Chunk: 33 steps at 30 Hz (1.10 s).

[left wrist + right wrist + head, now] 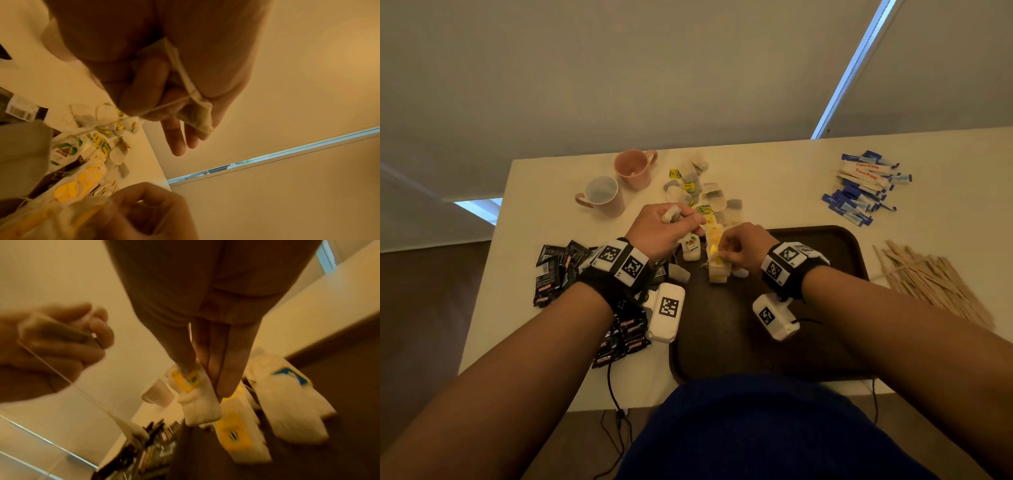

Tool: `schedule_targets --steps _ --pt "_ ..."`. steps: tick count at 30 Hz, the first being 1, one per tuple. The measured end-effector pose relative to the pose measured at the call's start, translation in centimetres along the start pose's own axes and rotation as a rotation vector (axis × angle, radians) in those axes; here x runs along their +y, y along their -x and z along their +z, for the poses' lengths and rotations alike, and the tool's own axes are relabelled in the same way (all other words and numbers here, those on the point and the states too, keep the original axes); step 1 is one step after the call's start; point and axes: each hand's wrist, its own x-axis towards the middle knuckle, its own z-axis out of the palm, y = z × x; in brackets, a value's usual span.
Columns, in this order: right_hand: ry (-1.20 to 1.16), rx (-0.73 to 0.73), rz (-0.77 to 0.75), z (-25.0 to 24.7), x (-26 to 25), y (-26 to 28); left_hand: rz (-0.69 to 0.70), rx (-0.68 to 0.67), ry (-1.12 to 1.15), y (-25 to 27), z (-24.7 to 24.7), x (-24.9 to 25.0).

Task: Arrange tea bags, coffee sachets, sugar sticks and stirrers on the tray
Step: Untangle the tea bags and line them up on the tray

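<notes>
Bare paper tea bag [195, 113] with string sits in left hand [664, 228], fingers curled round it, above table edge. Right hand [743, 246] pinches a yellow-tagged tea bag [193, 386] at fingertips [226, 379], over the row on dark brown plastic tray [835, 246].

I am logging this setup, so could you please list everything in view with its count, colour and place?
Tray: one, dark brown, table centre.
Tea bags: many, white and yellow, tray's far-left corner and the table beyond.
Coffee sachets: many, black, left of tray.
Sugar sticks: many, blue and white, far right.
Stirrers: many, wooden, right of tray.
Mugs: two, pink, far left.
Left hand: holds a tea bag.
Right hand: pinches a tea bag.
</notes>
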Motion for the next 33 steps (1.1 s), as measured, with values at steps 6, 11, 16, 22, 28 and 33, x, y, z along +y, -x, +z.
schedule_targets --steps 6,11,16,22,28,33 --pt "0.078 -0.147 0.09 4.0 1.3 -0.2 -0.026 -0.015 -0.013 -0.1 0.2 -0.4" --pt "0.08 -0.051 0.157 5.2 2.2 -0.9 -0.047 -0.026 0.018 0.0 0.3 -0.7" --pt "0.052 0.048 0.223 5.8 2.5 -1.9 -0.042 -0.029 0.012 0.1 0.7 -0.6" --pt "0.074 0.097 0.266 6.1 2.6 -2.1 -0.073 -0.018 0.05 0.0 1.2 -0.4" --pt "0.086 0.099 0.297 4.8 2.6 -1.4 -0.086 -0.018 0.025 -0.2 1.3 -0.5" --pt "-0.014 0.214 0.203 2.6 1.6 -0.7 -0.188 -0.017 0.228 0.1 1.8 -0.4"
